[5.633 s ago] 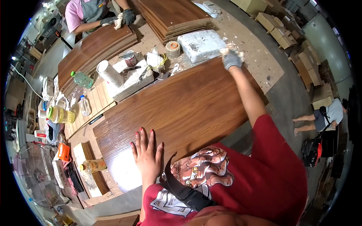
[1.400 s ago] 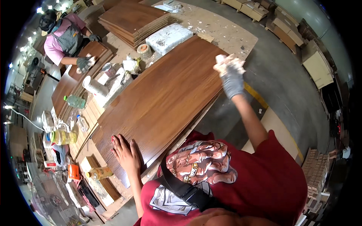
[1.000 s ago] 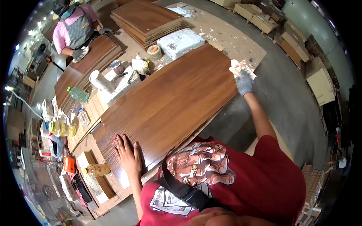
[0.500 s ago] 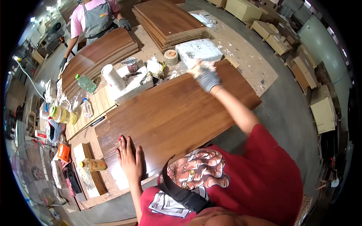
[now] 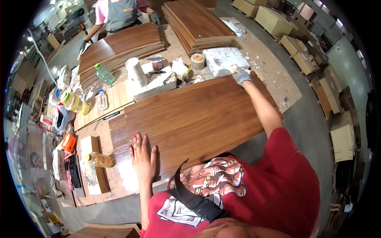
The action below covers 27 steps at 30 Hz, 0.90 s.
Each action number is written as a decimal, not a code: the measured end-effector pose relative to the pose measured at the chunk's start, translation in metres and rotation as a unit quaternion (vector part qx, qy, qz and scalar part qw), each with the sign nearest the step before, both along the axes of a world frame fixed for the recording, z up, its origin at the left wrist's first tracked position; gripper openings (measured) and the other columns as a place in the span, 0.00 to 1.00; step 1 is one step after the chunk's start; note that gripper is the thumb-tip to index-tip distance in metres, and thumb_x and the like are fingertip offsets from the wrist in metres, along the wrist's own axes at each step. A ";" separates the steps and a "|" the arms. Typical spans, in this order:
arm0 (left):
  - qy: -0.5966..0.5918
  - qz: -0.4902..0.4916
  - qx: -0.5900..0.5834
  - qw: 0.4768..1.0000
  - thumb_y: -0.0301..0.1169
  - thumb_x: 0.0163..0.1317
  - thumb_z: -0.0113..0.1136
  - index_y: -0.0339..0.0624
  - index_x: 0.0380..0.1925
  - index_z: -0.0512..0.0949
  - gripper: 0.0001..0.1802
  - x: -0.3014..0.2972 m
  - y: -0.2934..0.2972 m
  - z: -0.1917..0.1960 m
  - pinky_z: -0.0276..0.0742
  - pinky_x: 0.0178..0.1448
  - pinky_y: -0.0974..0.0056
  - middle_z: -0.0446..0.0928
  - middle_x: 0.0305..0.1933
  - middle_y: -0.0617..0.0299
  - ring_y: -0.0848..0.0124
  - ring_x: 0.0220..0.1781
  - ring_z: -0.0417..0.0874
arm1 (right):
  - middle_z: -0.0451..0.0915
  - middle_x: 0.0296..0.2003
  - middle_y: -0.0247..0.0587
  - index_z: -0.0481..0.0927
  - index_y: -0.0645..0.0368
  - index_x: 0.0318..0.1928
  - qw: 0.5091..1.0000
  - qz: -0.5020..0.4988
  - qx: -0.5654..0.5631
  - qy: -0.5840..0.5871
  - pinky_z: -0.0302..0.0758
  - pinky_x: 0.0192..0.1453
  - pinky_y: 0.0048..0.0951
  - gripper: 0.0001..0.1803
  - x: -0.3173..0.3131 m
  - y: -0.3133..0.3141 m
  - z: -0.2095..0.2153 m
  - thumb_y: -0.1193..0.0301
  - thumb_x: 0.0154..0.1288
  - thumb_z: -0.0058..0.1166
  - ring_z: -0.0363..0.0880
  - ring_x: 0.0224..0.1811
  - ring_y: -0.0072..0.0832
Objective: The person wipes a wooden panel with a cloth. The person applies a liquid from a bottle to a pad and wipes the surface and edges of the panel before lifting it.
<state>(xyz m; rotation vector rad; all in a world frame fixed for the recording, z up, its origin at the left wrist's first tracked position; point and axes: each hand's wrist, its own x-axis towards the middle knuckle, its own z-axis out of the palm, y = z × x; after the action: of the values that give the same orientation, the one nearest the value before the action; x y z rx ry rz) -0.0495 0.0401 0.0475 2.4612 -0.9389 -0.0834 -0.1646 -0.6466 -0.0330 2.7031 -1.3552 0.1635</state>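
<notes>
My left hand lay open, palm flat on the near end of the brown wood-grain panel, which spanned the workbench. My gloved right hand reached its far edge, seemingly closed on something pale; I could not tell what. The panel overhung the bench toward me, so uneven pressure might have tipped or slid it. Beyond stood a paper roll, bottles, and stacked panels; a co-worker in an apron worked opposite in a cluttered workshop.
</notes>
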 end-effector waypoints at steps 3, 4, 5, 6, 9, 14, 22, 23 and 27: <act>-0.018 -0.032 -0.039 0.999 0.47 0.75 0.54 0.45 0.76 0.65 0.34 0.002 -0.021 -0.004 0.43 0.86 0.46 0.56 0.83 0.46 0.52 0.85 0.53 | 0.73 0.71 0.51 0.64 0.41 0.77 0.991 -0.072 -0.006 -0.109 0.65 0.76 0.49 0.36 -0.089 -0.059 0.040 0.45 0.73 0.43 0.73 0.71 0.50; -0.031 0.019 0.002 0.999 0.47 0.75 0.54 0.44 0.75 0.65 0.34 -0.001 -0.013 -0.004 0.43 0.86 0.46 0.55 0.83 0.43 0.50 0.85 0.53 | 0.75 0.69 0.50 0.68 0.41 0.75 0.997 -0.057 -0.042 -0.043 0.66 0.75 0.53 0.33 -0.045 -0.005 0.007 0.48 0.73 0.44 0.74 0.70 0.48; -0.040 0.046 0.016 0.998 0.48 0.75 0.54 0.44 0.75 0.66 0.34 -0.003 -0.012 -0.005 0.43 0.86 0.46 0.54 0.82 0.40 0.48 0.85 0.53 | 0.76 0.68 0.48 0.71 0.41 0.73 0.998 -0.022 -0.066 -0.012 0.65 0.75 0.56 0.29 -0.024 0.032 0.007 0.51 0.74 0.43 0.75 0.70 0.46; -0.054 0.070 0.041 0.995 0.48 0.75 0.54 0.42 0.75 0.66 0.34 -0.004 -0.004 -0.007 0.47 0.85 0.45 0.52 0.82 0.37 0.46 0.84 0.54 | 0.78 0.67 0.46 0.74 0.41 0.70 0.995 0.022 -0.094 0.016 0.63 0.75 0.59 0.26 0.008 0.083 0.018 0.55 0.75 0.42 0.76 0.69 0.44; -0.016 0.083 0.027 0.996 0.49 0.76 0.52 0.45 0.76 0.64 0.34 -0.006 0.006 -0.004 0.50 0.84 0.48 0.50 0.84 0.39 0.47 0.84 0.53 | 0.78 0.66 0.38 0.77 0.37 0.66 0.989 0.105 -0.099 0.040 0.51 0.80 0.66 0.23 0.058 0.195 0.060 0.63 0.76 0.39 0.74 0.70 0.41; 0.037 0.080 -0.092 0.992 0.42 0.77 0.55 0.37 0.72 0.67 0.31 0.003 -0.002 -0.003 0.58 0.81 0.48 0.55 0.81 0.38 0.44 0.82 0.58 | 0.69 0.74 0.39 0.74 0.39 0.69 0.960 0.277 -0.031 0.037 0.63 0.75 0.64 0.27 0.103 0.269 0.066 0.72 0.76 0.35 0.73 0.70 0.45; 0.122 0.155 -0.353 0.915 0.32 0.80 0.46 0.32 0.71 0.65 0.24 0.007 0.001 -0.024 0.58 0.81 0.52 0.56 0.81 0.40 0.46 0.80 0.61 | 0.80 0.59 0.59 0.78 0.60 0.63 0.902 0.402 0.139 -0.074 0.68 0.71 0.48 0.23 0.214 0.409 0.069 0.61 0.76 0.45 0.76 0.64 0.50; 0.132 0.152 -0.382 0.902 0.31 0.80 0.46 0.31 0.70 0.65 0.24 0.007 -0.001 -0.025 0.58 0.81 0.52 0.57 0.80 0.40 0.46 0.80 0.61 | 0.84 0.54 0.54 0.83 0.58 0.55 0.921 0.374 0.082 -0.067 0.72 0.68 0.46 0.20 0.232 0.421 0.049 0.62 0.74 0.46 0.80 0.60 0.47; 0.134 0.145 -0.381 0.903 0.30 0.79 0.46 0.32 0.71 0.65 0.24 0.011 -0.008 -0.017 0.57 0.82 0.52 0.56 0.80 0.40 0.47 0.81 0.60 | 0.86 0.49 0.57 0.84 0.63 0.52 0.867 0.497 0.003 0.013 0.76 0.65 0.48 0.18 0.294 0.452 0.018 0.63 0.71 0.53 0.84 0.55 0.50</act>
<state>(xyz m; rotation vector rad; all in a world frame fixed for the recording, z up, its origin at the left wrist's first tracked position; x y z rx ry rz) -0.0387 0.0318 0.0309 1.7627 -0.3633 0.0443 0.1290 -0.1949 -0.0148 3.0804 0.1737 0.1922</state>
